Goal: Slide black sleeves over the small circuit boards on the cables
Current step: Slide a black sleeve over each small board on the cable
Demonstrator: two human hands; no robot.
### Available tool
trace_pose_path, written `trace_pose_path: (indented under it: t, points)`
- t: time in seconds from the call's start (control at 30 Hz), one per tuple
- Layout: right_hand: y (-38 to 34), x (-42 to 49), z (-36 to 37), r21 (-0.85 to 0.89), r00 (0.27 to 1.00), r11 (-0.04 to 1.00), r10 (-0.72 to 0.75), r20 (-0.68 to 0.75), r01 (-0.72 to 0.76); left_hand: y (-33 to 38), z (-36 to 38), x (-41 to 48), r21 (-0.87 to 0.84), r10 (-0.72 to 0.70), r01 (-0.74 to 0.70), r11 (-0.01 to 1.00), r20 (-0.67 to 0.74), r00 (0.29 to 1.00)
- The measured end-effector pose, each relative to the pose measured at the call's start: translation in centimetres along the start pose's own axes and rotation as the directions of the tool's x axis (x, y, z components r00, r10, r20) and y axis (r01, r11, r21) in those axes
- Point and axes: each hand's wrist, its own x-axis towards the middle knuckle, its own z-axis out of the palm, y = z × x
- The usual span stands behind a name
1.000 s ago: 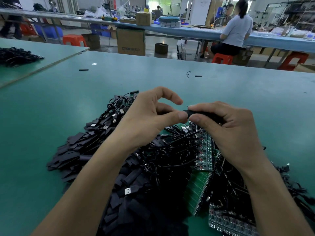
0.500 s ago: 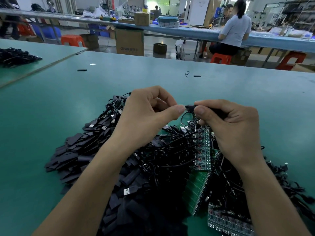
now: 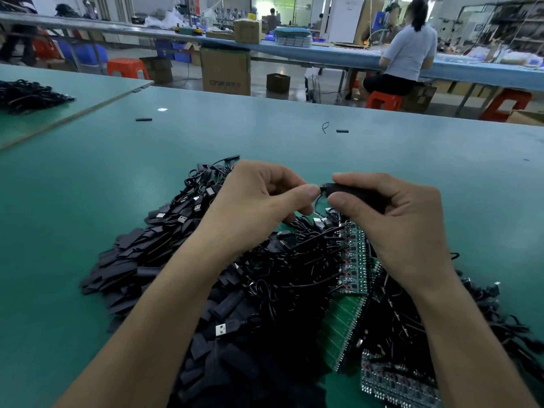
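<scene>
1. The right hand (image 3: pixel 394 219) pinches a black sleeve (image 3: pixel 356 191) between thumb and forefinger, with the other fingers curled beneath it.
2. The sleeve is a matt black, flattish tube lying roughly level. Most of its length is hidden inside the grip.
3. A short dark stub pokes out of the sleeve's 9 o'clock end, and a thin black cable (image 3: pixel 317 201) loops down from it.
4. The left hand (image 3: pixel 259 207) has its fingers curled and its thumb tip against that stub, pinching the cable's end. The inner side of this grip is hidden.
5. Both hands are raised above the 12 o'clock edge of a heap (image 3: pixel 265 278) on the green worktop (image 3: pixel 265 136).
6. The heap's 9 o'clock side holds flat black sleeved pieces (image 3: pixel 141 254) with silver plugs. At 4 o'clock, green circuit board panels (image 3: pixel 344 328) lie under tangled wires.
7. Well beyond the hands at 12 o'clock, a short black piece (image 3: pixel 342 131) lies alone on the worktop.
</scene>
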Motion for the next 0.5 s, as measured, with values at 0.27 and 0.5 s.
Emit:
trace_pose_path:
  t: [0.27,0.5]
  points:
    - [-0.12,0.23,0.21,0.145,0.999,0.989,0.019,-0.029,-0.015,0.16,-0.07,0.01,-0.050,-0.002,0.005,0.999,0.061,0.998]
    - [-0.44,0.14,0.37,0.160,0.999,0.986,0.044,0.004,-0.044,0.03,-0.10,-0.04,-0.029,0.009,-0.006,1.000,0.086,0.996]
